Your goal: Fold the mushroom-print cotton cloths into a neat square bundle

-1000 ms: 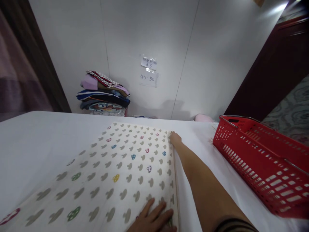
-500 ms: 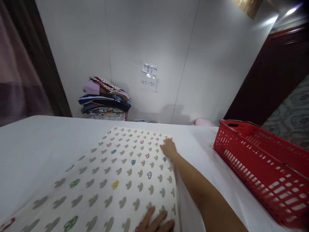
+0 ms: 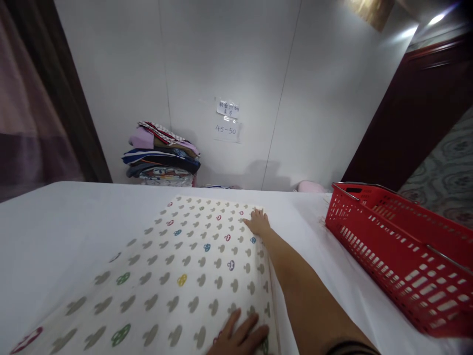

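Observation:
A cream cloth printed with grey and coloured mushrooms is spread over the white table, its layered edge running down the right side. My right hand rests palm down near the cloth's far right corner, its fingers open against the fabric. Close to the near right edge lies my left hand, fingers spread flat on the cloth. The bottom of the frame cuts off part of this hand. Neither hand appears to grip anything.
A red plastic basket with metal handles stands on the right of the table. Beyond the far edge, folded fabrics are stacked against the wall, and a pink item shows farther right. A curtain hangs at left.
The view has shifted slightly, so the cloth and basket sit a little differently in the picture. Both hands remain in nearly the same places on the cloth.

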### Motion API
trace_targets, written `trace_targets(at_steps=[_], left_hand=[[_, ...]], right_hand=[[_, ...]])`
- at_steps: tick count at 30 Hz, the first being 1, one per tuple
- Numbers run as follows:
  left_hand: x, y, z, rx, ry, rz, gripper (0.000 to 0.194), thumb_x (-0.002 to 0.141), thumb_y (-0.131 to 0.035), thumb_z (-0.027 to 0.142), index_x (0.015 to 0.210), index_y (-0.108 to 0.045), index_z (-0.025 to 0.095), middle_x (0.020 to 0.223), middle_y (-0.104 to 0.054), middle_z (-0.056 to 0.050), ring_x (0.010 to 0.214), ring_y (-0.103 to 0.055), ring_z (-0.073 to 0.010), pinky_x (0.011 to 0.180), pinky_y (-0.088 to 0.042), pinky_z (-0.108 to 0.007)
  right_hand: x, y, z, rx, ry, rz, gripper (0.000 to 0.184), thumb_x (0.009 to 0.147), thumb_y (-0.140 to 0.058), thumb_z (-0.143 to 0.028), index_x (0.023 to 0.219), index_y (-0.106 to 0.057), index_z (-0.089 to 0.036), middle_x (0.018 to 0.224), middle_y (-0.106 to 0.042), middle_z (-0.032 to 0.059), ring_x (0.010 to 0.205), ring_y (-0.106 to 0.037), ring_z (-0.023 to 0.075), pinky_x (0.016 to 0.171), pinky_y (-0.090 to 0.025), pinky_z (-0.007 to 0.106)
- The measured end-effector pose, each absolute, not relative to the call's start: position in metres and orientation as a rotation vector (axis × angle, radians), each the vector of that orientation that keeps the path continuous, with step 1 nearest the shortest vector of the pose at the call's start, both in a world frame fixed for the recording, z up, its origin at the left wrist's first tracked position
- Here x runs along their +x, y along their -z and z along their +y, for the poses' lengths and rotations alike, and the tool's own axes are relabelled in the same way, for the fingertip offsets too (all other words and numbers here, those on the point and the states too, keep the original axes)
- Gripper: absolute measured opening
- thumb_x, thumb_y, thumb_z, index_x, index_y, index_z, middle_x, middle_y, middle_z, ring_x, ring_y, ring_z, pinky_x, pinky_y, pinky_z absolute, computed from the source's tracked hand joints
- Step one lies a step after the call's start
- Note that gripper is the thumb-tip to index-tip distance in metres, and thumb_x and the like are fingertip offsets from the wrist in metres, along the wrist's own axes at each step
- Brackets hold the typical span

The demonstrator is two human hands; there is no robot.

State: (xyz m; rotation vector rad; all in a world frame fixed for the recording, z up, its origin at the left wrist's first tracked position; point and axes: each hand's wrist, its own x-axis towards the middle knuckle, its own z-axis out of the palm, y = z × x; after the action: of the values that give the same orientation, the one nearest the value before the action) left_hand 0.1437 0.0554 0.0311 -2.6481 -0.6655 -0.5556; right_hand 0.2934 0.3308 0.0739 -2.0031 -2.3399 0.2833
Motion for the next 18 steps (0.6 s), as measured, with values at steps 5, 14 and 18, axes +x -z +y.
trace_targets(at_steps=[5, 14, 18], left_hand=[[0.141, -0.055, 0.046, -2.779, 0.548, -0.627, 0.040, 0.089, -0.050, 0.037, 0.129, -0.042, 0.042, 0.137, -0.045, 0.006, 0.123, -0.042, -0.0184, 0.102, -0.033, -0.038], [0.147, -0.100, 0.002, -3.162, 0.590, -1.113, 0.029, 0.082, -0.058, 0.041, 0.106, -0.056, 0.027, 0.114, -0.056, -0.002, 0.104, -0.049, -0.0201, 0.093, -0.033, -0.036], [0.154, -0.095, -0.019, -3.164, 0.475, -1.370, 0.037, 0.069, -0.070, 0.045, 0.094, -0.055, 0.023, 0.101, -0.057, -0.002, 0.094, -0.048, -0.0215, 0.085, -0.035, -0.036]], right_hand=[[0.280, -0.073, 0.285, -1.767, -0.405, -2.274, 0.067, 0.089, -0.034, -0.053, 0.142, -0.028, -0.012, 0.151, -0.015, 0.0121, 0.139, -0.003, 0.0241, 0.110, 0.004, 0.041], [0.323, -0.098, 0.248, -1.676, -0.814, -1.685, 0.044, 0.091, -0.039, -0.037, 0.131, -0.044, -0.019, 0.141, -0.040, 0.0085, 0.128, -0.037, 0.0194, 0.104, -0.031, 0.035], [0.359, -0.102, 0.232, -1.775, -1.050, -1.367, 0.040, 0.090, -0.042, -0.031, 0.125, -0.043, -0.012, 0.115, -0.059, 0.0168, 0.090, -0.065, 0.0187, 0.074, -0.054, 0.031]])
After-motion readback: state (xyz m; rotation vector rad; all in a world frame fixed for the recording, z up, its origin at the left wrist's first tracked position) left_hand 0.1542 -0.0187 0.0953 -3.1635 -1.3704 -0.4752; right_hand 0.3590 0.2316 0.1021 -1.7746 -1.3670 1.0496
